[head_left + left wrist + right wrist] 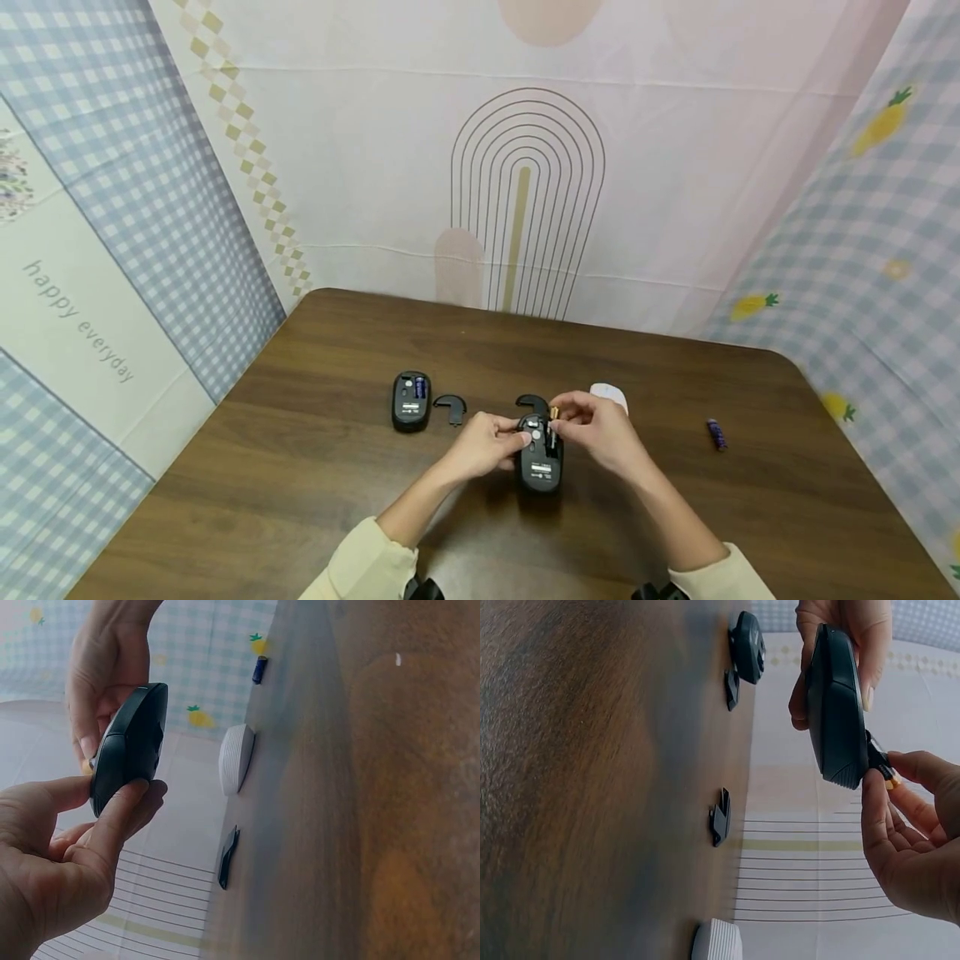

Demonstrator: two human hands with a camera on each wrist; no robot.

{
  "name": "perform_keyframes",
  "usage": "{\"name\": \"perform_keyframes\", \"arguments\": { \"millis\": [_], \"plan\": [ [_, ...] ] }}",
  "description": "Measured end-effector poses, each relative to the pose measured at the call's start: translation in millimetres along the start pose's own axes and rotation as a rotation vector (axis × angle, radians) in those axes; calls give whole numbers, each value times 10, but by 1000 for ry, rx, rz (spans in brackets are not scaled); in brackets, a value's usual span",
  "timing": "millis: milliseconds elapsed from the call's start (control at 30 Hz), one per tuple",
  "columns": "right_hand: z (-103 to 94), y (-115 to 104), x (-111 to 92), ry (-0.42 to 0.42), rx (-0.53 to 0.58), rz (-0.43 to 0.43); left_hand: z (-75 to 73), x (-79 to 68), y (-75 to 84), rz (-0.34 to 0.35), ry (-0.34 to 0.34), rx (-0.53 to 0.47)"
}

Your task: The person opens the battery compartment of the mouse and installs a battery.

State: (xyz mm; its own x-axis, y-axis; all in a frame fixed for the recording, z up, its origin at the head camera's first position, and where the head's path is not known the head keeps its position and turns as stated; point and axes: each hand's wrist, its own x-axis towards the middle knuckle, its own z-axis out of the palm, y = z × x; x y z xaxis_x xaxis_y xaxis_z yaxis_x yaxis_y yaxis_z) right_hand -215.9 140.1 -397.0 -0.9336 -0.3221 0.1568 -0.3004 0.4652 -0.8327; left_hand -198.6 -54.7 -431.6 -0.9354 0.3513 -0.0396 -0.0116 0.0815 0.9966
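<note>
A black computer mouse [539, 473], its underside facing up with the battery compartment uncovered, is held by my left hand [482, 447]. Thumb and fingers grip it by the sides, raised over the table in the left wrist view. At the compartment, my right hand [603, 429] pinches a black AA-type battery [886, 774] with a copper-coloured end. The battery stands tilted, partly in the slot, its copper end sticking out. Just behind the mouse lies a black battery cover [532, 403].
To the left, another black mouse [411, 410] lies upside down with a blue battery [420, 387] in its bay, beside its cover [454, 408]. A white ridged object [237, 759] sits behind my right hand. A loose blue battery [717, 435] lies far right on the wooden table [315, 492].
</note>
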Motion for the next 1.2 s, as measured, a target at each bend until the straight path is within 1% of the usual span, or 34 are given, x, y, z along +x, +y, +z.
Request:
{"name": "perform_keyframes", "arguments": {
  "millis": [100, 300, 367, 467, 533, 600, 633, 800, 833, 867, 933, 1033, 1200],
  "plan": [
    [19, -13, 1, 0, -73, -12, -3, -1, 0, 1, -1, -6],
    [35, -40, -2, 8, -163, 7, -18, -9, 28, 7, 3, -8],
    [34, -46, -2, 16, -191, -2, -24, -12, 33, 8, 7, -8],
    [35, -48, 1, 31, -211, -21, -33, -15, 29, 23, 5, -9],
    [38, -46, 5, 41, -205, -23, -35, -11, 20, 30, 7, -13],
    [44, -37, 11, 44, -168, 11, -39, -7, 9, 36, 10, -14],
    [48, -30, 14, 35, -123, 41, -40, -1, 1, 36, 12, -17],
    [75, 3, 35, -29, 246, 236, -51, 9, -19, 19, 23, -21],
    [81, 5, 40, -37, 309, 266, -53, 7, -19, 19, 24, -22],
    [85, 5, 45, -39, 345, 282, -56, 0, -11, 16, 26, -22],
    [91, -1, 54, -33, 368, 295, -60, -9, 6, 19, 28, -24],
    [99, -9, 65, -27, 365, 294, -70, -26, 32, 22, 34, -20],
    [119, 8, 73, -48, 370, 290, -84, -46, 35, 6, 27, -17]
  ]
}}
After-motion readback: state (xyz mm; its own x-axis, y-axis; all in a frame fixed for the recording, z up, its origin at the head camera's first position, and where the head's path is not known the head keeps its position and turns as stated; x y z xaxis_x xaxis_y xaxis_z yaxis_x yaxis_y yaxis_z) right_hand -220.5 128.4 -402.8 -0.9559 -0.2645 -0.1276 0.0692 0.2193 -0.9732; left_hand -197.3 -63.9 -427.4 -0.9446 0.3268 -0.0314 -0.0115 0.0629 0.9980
